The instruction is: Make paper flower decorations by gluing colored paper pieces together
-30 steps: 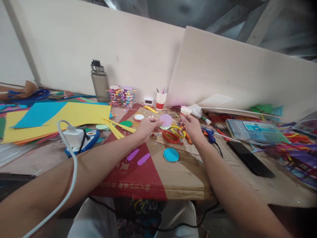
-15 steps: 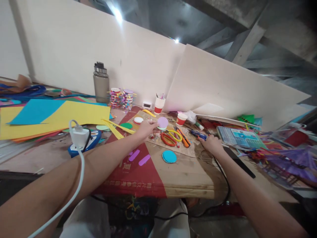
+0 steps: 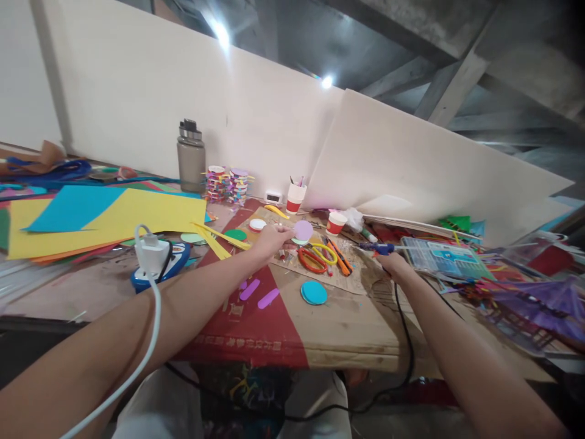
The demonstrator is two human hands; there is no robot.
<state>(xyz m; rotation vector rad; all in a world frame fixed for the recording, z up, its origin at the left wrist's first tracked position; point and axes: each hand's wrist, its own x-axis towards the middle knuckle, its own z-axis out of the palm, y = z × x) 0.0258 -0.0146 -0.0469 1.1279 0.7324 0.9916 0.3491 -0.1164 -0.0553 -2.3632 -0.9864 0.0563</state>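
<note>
At the left, a white charger block (image 3: pixel 150 251) sits on the cardboard-covered table (image 3: pixel 347 329), and its white cable (image 3: pixel 137 366) lies across our left forearm. Our left hand (image 3: pixel 269 239) pinches a round lilac paper disc (image 3: pixel 303 230) by its edge, holding it just above the table near the red-handled scissors (image 3: pixel 311 259). A turquoise paper disc (image 3: pixel 314 292) lies flat nearer to us. To the right, our right hand (image 3: pixel 392 263) is clenched around the handle of a blue glue gun (image 3: pixel 377 247), and its black cord (image 3: pixel 404 341) trails under the wrist and off the table edge.

We judge two risks. The cord could catch on the table edge or on the clutter and jerk the gun off line. And if the gun is hot, its tip could burn the fingers pinching so small a disc. The white cable could also drag the charger block if our left arm shifts.

A second ago both hands held the disc. Half a second ago the right hand rested on the gun lying on the table. Now the gun is gripped and raised, while the left hand keeps the disc.
</note>
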